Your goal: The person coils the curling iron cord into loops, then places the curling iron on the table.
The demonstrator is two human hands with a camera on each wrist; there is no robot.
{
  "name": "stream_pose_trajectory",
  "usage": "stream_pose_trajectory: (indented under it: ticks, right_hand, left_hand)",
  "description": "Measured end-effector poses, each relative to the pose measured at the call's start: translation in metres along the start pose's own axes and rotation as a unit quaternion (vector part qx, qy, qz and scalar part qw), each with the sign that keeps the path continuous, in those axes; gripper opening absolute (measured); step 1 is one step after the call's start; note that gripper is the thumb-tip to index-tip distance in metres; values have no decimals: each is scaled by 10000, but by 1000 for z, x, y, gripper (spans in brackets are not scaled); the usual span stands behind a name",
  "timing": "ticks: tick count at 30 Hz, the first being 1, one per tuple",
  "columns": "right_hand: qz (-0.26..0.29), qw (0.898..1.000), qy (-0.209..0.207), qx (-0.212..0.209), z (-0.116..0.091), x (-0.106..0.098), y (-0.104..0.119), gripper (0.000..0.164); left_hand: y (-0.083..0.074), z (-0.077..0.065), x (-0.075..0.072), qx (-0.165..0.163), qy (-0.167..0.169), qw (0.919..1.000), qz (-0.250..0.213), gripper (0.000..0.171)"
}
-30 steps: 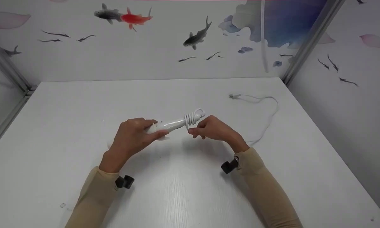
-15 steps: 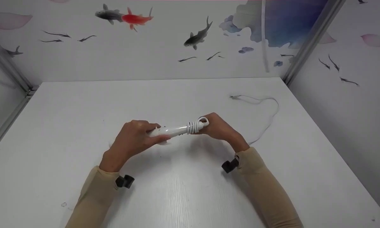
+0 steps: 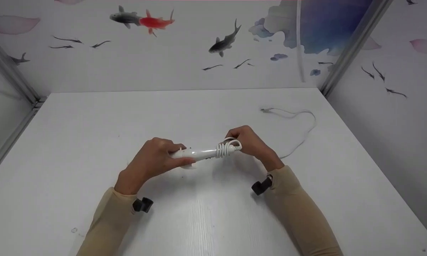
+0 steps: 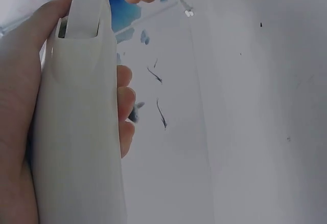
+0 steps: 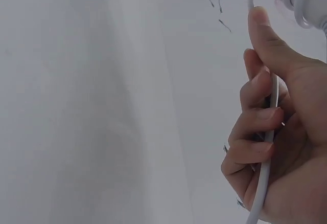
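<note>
A white wand-shaped electric appliance [image 3: 204,154] is held off the table, lying nearly level with its narrow end to the right. My left hand [image 3: 153,158] grips its wide end, thumb on the near side; a flat lever [image 4: 86,14] shows on it in the left wrist view. Several turns of white power cord [image 3: 221,150] are wound round the narrow end. My right hand [image 3: 248,139] is just beyond these turns, its fingertips partly hidden behind them. In the right wrist view its fingers curl round the cord [image 5: 262,183], which runs through the palm.
A loose stretch of cord trails over the white table [image 3: 199,220] on the right and ends in a plug [image 3: 265,110]. A fish-patterned wall [image 3: 185,76] stands behind, with a metal post [image 3: 356,46] at the right corner.
My right hand has moved from the near side of the narrow end to its far side with the cord. The narrow end has tipped down, and the appliance has shifted slightly right and nearer.
</note>
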State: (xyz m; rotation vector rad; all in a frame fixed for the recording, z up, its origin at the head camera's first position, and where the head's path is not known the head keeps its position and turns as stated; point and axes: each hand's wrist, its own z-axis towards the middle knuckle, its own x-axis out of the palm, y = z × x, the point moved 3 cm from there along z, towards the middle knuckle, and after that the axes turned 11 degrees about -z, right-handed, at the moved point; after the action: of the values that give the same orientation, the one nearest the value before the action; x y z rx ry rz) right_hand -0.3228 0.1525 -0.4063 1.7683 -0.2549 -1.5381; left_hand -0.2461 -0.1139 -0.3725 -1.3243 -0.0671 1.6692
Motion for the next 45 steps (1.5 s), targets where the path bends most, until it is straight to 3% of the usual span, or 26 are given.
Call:
stream_pose_trajectory:
  ticks: [3,8,13,18,27,32,45]
  right_hand:
    - [550,9984,94,88,0,-2,-1,16]
    - [797,9954,482,229,-3,-7,1,18]
    - [643,9962,543,218,-7,-12,10,32]
    - [290,9991,295,112,-14,-16,24,36]
    - [-147,9980,-578,-193,-29,-20,55,26]
    - [-86,9957,-853,-361,-34,-19,65,24]
    - [15,9954,-185,-936,-35,-8,71,26]
  left_hand:
    - [-2,1,0,-10,104,9999,-125,36]
    - [-2,2,4,-270,542,9975,-364,30]
    - [-2,3,7,-396,679,9966,-244,29]
    - [-1,3,9,-501,688,9963,96,36]
    - [0,2,7,-468,280,9975,441,43]
    - [1,1,4,-756,22,9964,393,48]
    - [7,1,-1,-939,-428,9935,485,50]
